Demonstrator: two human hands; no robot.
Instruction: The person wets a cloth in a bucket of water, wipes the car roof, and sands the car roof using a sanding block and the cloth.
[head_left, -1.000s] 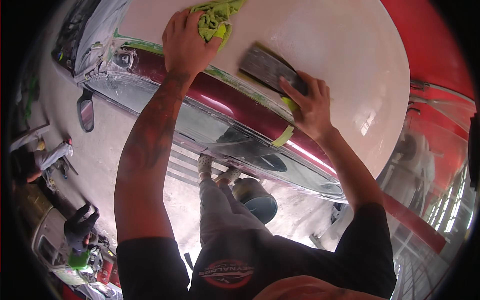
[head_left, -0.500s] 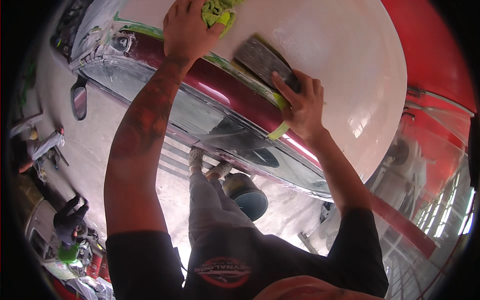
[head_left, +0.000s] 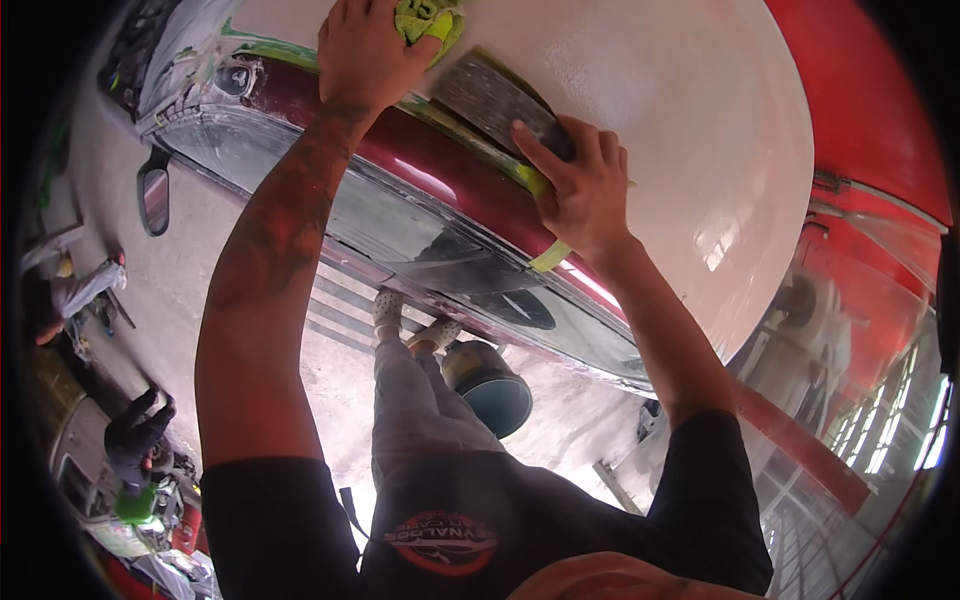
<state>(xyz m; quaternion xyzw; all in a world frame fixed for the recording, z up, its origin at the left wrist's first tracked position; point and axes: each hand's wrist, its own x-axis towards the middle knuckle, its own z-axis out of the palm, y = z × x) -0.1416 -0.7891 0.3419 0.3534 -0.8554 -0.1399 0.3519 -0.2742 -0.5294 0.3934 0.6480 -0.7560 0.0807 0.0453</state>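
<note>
Your right hand [head_left: 585,185] is closed on one end of a dark grey, flat rectangular block [head_left: 495,95], the thumb laid along its upper face and the fingers bent at the far side. The block lies on the pale roof panel [head_left: 670,160] of the car, close to its near edge, and slants up and left from your grip until its far end sits just below the bunched green cloth [head_left: 428,20]. Your left hand [head_left: 368,60] is on that same panel, back uppermost, with its thumb against the cloth (the fingertips run out at the top of the view, so I cannot tell whether they are closed on it). Something yellow-green shows at each thumb, and a short yellow-green strip [head_left: 550,257] lies across the maroon band [head_left: 430,155] that runs below the roof edge. Below that band are the car's side windows [head_left: 380,225], with a side mirror [head_left: 154,195] out to the left. Near your feet in pale shoes [head_left: 388,308] stands a dark bucket [head_left: 487,385], and a co-worker in dark clothing [head_left: 130,440] shows at lower left.
</note>
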